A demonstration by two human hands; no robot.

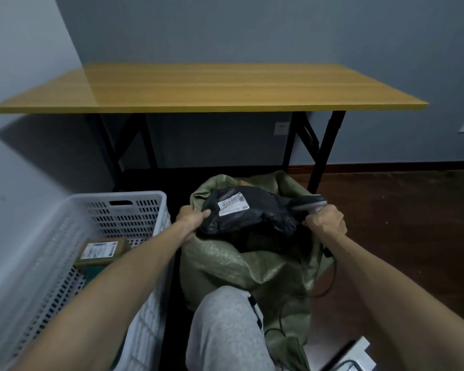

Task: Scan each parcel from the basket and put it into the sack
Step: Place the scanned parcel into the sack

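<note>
Black parcel (255,222) over the sack (225,263) mouth, looks soft, light, floppy. Left hand (190,218) pinching its corner, right hand (326,220) gripping scanner (310,202) - better grabbed by edges.

The sack (252,266) is set on the floor in front of the table (209,87), and the basket (134,202) is placed just to its left. A parcel (252,212) is held across the sack's open mouth, gripped at its left end by the left hand (190,216). At its right end the scanner (310,203) is held in the right hand (326,218). A second parcel (102,250) is found inside the basket. A knee (225,330) is seen nearest, before the sack.
</note>
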